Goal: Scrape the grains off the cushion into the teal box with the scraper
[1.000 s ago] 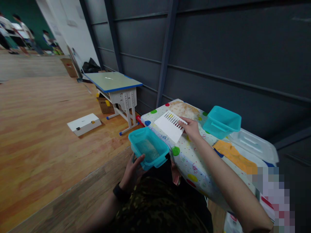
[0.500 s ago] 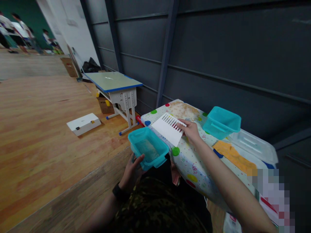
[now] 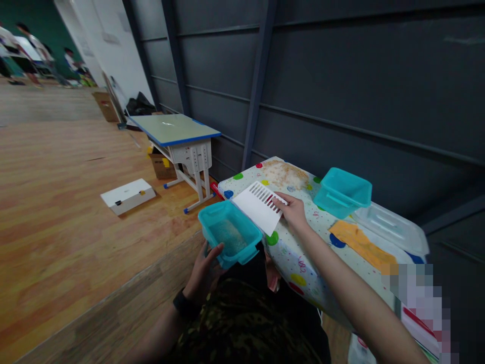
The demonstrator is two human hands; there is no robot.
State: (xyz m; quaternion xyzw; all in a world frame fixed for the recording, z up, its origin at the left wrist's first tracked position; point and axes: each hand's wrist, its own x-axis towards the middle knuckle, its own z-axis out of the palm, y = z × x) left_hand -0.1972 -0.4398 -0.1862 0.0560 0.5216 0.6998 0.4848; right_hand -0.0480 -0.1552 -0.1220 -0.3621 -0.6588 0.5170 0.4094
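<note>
My left hand (image 3: pixel 207 265) grips the near side of a teal plastic tub (image 3: pixel 248 255), holding it off the table's front-left edge, thumb over the rim. Pale grains lie on the tub's bottom. In my right hand (image 3: pixel 291 210) is a white slotted card (image 3: pixel 254 210), pinched at its slotted end, with its plain edge close to the tub's rim. Whether card and rim touch, I cannot tell. Behind the card, a patch of brownish and whitish grains (image 3: pixel 286 173) is spread on the spotted tablecloth (image 3: pixel 265 169).
A second teal tub (image 3: pixel 344 192) stands at the table's back right, beside a clear lid (image 3: pixel 394 230) and an orange cloth (image 3: pixel 359 242). A school desk (image 3: pixel 174 129) stands against the dark wall. On the floor lies a white box (image 3: pixel 129 196). Several people are far left.
The card has shifted slightly left and down toward the tub, my right hand moving with it. My left hand keeps its hold on the tub. The whole view has shifted slightly.
</note>
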